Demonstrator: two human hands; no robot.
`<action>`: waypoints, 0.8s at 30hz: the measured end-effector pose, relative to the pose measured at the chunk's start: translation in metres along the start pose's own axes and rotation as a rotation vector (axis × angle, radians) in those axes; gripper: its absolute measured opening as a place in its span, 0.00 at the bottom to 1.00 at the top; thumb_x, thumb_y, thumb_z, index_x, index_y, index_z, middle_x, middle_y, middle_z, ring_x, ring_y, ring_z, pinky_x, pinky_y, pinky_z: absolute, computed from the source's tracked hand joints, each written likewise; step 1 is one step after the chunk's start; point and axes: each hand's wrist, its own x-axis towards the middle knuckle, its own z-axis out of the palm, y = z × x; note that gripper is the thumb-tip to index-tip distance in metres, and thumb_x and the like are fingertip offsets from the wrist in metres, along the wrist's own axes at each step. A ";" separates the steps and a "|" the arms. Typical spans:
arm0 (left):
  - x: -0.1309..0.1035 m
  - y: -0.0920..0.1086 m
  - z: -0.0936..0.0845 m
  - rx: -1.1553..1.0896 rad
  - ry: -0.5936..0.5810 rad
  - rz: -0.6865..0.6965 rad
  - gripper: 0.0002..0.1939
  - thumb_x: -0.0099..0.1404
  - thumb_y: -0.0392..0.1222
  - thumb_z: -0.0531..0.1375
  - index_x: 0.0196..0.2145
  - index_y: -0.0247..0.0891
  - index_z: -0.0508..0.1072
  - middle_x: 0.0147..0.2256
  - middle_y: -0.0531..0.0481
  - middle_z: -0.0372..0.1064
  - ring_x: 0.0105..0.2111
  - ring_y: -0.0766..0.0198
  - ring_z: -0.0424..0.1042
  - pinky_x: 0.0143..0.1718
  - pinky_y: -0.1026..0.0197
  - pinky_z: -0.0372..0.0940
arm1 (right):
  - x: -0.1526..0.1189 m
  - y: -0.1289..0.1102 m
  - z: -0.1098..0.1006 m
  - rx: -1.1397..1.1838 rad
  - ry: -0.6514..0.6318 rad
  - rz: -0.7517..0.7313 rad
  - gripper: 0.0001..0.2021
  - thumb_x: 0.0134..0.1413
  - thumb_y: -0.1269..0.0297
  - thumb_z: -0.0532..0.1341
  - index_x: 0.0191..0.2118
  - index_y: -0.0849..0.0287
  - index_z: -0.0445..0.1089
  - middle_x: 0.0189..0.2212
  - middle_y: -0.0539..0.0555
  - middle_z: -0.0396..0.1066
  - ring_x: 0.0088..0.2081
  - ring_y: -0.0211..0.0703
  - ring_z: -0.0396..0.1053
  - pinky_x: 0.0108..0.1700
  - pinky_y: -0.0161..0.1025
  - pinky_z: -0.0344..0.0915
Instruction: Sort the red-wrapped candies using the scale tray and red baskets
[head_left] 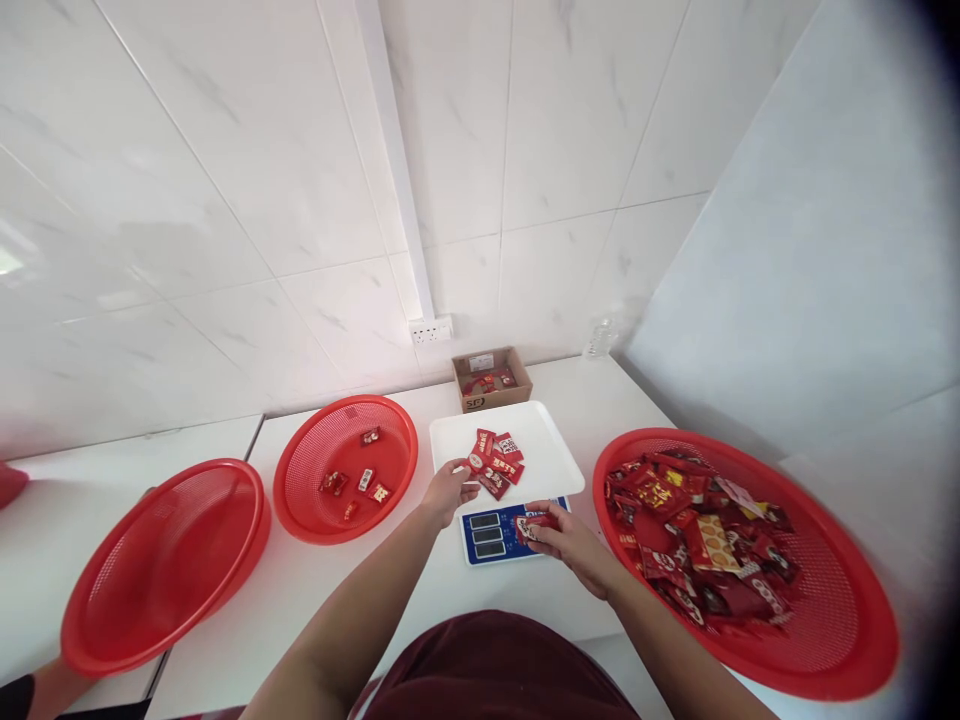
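Note:
A white weighing tray (555, 465) sits on a blue digital scale (487, 540) with several small red snack packets (496, 465) on it. My left hand (448, 492) is at the tray's left front edge, fingers apart, fingertips beside the nearest packets. Whether they touch one I cannot tell. My right hand (571, 548) grips a red snack packet (534, 526) with white lettering, in front of the tray and over the scale's panel. The packet covers part of the buttons.
At right stands a red basket (847, 560) full of mixed packets. Left are a red basket (409, 440) with several packets and another red basket (259, 500) with a person's arm (64, 687) beside it. A cardboard box (491, 400) and clear plastic container (600, 338) stand near the wall.

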 end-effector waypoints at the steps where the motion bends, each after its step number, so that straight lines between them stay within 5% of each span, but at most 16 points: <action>1: 0.001 0.001 -0.002 0.018 -0.005 -0.022 0.25 0.58 0.42 0.61 0.52 0.35 0.60 0.38 0.44 0.69 0.30 0.67 0.69 0.39 0.59 0.64 | -0.001 0.001 -0.002 0.005 0.004 -0.008 0.18 0.40 0.60 0.67 0.39 0.56 0.67 0.38 0.53 0.71 0.40 0.41 0.71 0.46 0.42 0.69; 5: -0.007 -0.004 -0.016 0.088 0.002 -0.055 0.33 0.55 0.43 0.64 0.56 0.35 0.57 0.42 0.40 0.69 0.32 0.62 0.70 0.40 0.56 0.64 | 0.001 0.006 -0.010 -0.063 0.061 -0.022 0.16 0.44 0.58 0.65 0.40 0.55 0.66 0.39 0.53 0.72 0.41 0.43 0.72 0.41 0.42 0.70; 10: -0.037 -0.026 -0.035 0.106 -0.025 -0.019 0.21 0.57 0.45 0.62 0.47 0.36 0.65 0.42 0.41 0.69 0.34 0.64 0.70 0.41 0.58 0.63 | 0.014 0.012 -0.015 -0.039 0.114 -0.039 0.15 0.44 0.57 0.64 0.39 0.56 0.67 0.40 0.55 0.72 0.42 0.44 0.72 0.42 0.40 0.71; 18: -0.075 -0.066 -0.053 0.070 -0.059 -0.092 0.18 0.54 0.46 0.63 0.41 0.36 0.67 0.38 0.45 0.69 0.33 0.66 0.68 0.38 0.60 0.62 | 0.040 -0.016 0.010 0.097 0.045 -0.138 0.16 0.47 0.57 0.64 0.42 0.55 0.66 0.44 0.55 0.72 0.46 0.45 0.71 0.49 0.43 0.69; 20: -0.079 -0.068 -0.053 0.063 -0.053 -0.096 0.19 0.53 0.46 0.63 0.40 0.37 0.67 0.38 0.46 0.69 0.33 0.66 0.68 0.38 0.60 0.62 | 0.047 -0.025 0.014 0.013 0.061 -0.221 0.22 0.49 0.55 0.61 0.51 0.53 0.62 0.50 0.56 0.68 0.51 0.46 0.68 0.51 0.45 0.68; 24: -0.083 -0.065 -0.051 0.057 -0.051 -0.084 0.20 0.51 0.48 0.65 0.39 0.37 0.67 0.37 0.46 0.69 0.33 0.65 0.68 0.38 0.60 0.61 | 0.057 -0.025 0.000 -0.420 0.316 -0.363 0.25 0.53 0.55 0.56 0.56 0.54 0.59 0.55 0.58 0.64 0.56 0.47 0.62 0.55 0.46 0.63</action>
